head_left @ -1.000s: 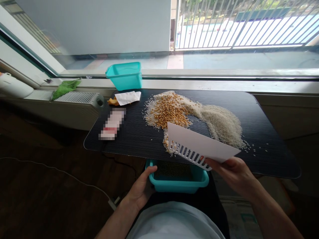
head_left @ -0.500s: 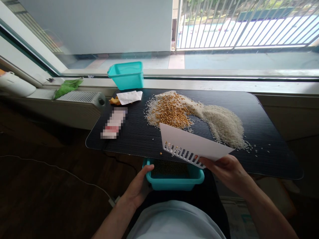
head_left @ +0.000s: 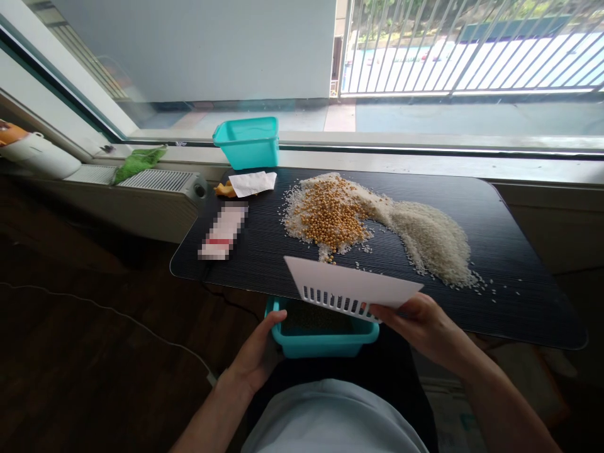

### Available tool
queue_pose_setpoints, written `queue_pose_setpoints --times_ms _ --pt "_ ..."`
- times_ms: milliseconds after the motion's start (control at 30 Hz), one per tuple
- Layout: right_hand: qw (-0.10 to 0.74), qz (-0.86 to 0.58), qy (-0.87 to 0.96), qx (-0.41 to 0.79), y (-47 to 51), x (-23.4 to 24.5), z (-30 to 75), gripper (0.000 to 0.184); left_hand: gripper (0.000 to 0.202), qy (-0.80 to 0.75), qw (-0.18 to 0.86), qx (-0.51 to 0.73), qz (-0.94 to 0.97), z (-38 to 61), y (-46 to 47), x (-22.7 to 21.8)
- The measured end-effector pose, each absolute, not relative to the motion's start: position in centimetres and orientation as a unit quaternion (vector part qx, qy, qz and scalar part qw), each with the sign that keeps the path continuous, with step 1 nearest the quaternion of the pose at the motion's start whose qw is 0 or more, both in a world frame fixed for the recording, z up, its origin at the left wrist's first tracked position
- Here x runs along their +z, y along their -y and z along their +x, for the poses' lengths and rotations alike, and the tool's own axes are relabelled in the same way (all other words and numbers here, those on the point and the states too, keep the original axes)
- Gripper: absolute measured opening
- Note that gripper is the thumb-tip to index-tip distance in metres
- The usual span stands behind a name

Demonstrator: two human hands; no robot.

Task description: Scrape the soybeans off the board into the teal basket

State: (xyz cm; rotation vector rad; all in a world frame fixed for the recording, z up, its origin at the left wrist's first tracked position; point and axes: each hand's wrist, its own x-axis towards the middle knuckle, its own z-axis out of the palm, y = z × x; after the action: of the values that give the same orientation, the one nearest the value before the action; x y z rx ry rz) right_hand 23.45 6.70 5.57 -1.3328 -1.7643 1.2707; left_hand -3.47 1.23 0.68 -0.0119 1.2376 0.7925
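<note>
My left hand [head_left: 260,349] grips the left rim of a turquoise plastic tub [head_left: 325,346] just under the table's front edge, thumb over the rim. Small dark greenish grains [head_left: 316,316] cover the tub's bottom. In my right hand [head_left: 422,324] is a white slotted plastic scoop [head_left: 352,282], tilted above the tub, its slotted part near the table edge. Beyond the scoop, round yellow beans [head_left: 333,220] lie mixed over white rice on the dark table [head_left: 514,251]. A larger heap of rice [head_left: 431,239] joins them on the right.
An upright turquoise tub [head_left: 248,145] stands at the back left by the window. Near it lie a white paper [head_left: 253,184] and a blurred pink-white item [head_left: 224,231]. A radiator [head_left: 163,192] with a green cloth [head_left: 140,163] is to the left. Loose rice grains are scattered at right.
The scoop in my right hand has come back from the bean pile toward me and left, over the tub. A short trail of rice and beans now shows at the pile's near edge.
</note>
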Motion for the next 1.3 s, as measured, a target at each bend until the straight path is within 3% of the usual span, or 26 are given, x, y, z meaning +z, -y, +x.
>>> queue_pose_setpoints --times_ms 167,367,833,1300 --pt "0.364 -0.608 0.549 0.443 -5.9 4.8 27.2 0.029 0.034 -0.583 0.731 0.355 -0.018 -2.2 -1.5 0.5" --pt "0.415 -0.626 0.498 0.434 -6.2 4.2 26.8 0.036 0.034 -0.567 0.754 0.331 -0.022 -0.3 -1.8 0.8" --pt "0.402 -0.608 0.506 0.461 -6.6 3.3 27.1 0.044 0.034 -0.567 0.755 0.329 -0.026 0.1 -1.8 0.8" --pt "0.38 -0.613 0.509 0.469 -5.6 4.0 28.0 0.04 0.036 -0.562 0.759 0.328 -0.025 0.2 -1.8 0.9"
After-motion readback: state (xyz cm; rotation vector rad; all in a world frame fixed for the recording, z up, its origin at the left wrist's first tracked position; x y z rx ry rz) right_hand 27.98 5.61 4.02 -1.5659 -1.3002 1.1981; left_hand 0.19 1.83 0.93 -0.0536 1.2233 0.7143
